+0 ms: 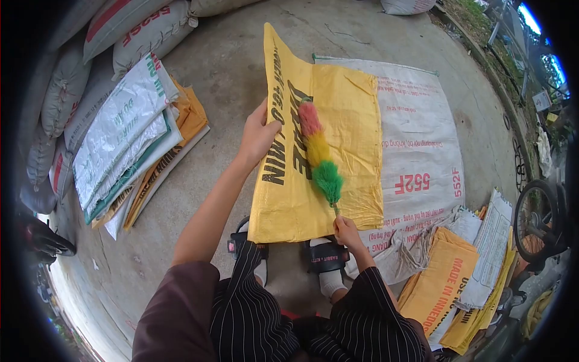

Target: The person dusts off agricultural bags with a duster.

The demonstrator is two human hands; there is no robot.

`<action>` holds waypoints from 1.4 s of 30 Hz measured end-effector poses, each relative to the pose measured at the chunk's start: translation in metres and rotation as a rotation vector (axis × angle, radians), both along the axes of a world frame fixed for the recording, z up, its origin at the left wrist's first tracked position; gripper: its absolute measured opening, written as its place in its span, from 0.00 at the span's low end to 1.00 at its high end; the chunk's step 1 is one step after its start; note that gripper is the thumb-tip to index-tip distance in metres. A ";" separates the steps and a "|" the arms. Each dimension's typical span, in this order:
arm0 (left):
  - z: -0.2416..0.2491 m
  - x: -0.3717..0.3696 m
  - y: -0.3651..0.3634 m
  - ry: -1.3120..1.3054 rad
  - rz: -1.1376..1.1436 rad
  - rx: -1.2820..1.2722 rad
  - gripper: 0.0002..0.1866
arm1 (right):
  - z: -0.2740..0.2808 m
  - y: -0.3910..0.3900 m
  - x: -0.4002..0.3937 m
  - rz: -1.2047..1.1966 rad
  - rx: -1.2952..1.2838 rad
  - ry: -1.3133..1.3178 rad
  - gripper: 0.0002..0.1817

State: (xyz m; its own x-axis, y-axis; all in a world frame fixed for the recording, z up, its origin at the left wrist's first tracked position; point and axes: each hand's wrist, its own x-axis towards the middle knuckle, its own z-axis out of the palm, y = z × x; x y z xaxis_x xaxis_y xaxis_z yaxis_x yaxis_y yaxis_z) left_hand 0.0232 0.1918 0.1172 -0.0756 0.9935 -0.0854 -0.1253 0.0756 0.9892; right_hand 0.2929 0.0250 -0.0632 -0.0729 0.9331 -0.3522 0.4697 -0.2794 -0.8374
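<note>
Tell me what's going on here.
The left hand grips a yellow sack by its left edge, while the right hand holds a duster by its handle, its colourful head over the sack's printed face. A white sack lies flat on the ground, partly hidden behind the yellow one. One pile of sacks sits to the left, another pile to the right.

full sacks [154, 36] with red lettering and stripes lie heaped at the upper left, on a grey concrete floor [235, 54] with thin cracks. another bulging pale sack [408, 6] sits at the top edge. a low ledge [479, 57] runs down the right side, with green plants [464, 15] and a metal pole [498, 24] beyond it. a black-tyred wheel [522, 221] stands upright near the right edge.
</note>
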 end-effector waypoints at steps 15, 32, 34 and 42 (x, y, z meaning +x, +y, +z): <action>-0.115 0.198 0.040 0.797 -0.982 0.148 0.40 | 0.075 0.000 0.083 -0.903 -0.214 0.714 0.22; -0.173 0.066 0.065 -0.027 -0.456 -0.739 0.21 | 0.038 -0.018 0.078 -0.631 -0.198 0.077 0.17; -0.126 0.083 0.078 0.205 -0.645 -0.641 0.19 | 0.038 -0.025 0.091 -0.601 -0.082 -0.007 0.17; 0.083 0.038 0.093 0.192 -0.459 0.060 0.19 | 0.084 -0.019 0.098 -0.576 0.169 0.002 0.17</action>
State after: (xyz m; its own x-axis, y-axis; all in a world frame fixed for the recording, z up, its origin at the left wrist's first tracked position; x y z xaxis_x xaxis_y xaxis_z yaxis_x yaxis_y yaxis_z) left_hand 0.0611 0.2844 0.1999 0.3619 0.9306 -0.0541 0.0920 0.0221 0.9955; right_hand 0.3912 0.0059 0.0207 0.4603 0.8659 -0.1961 0.2807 -0.3515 -0.8931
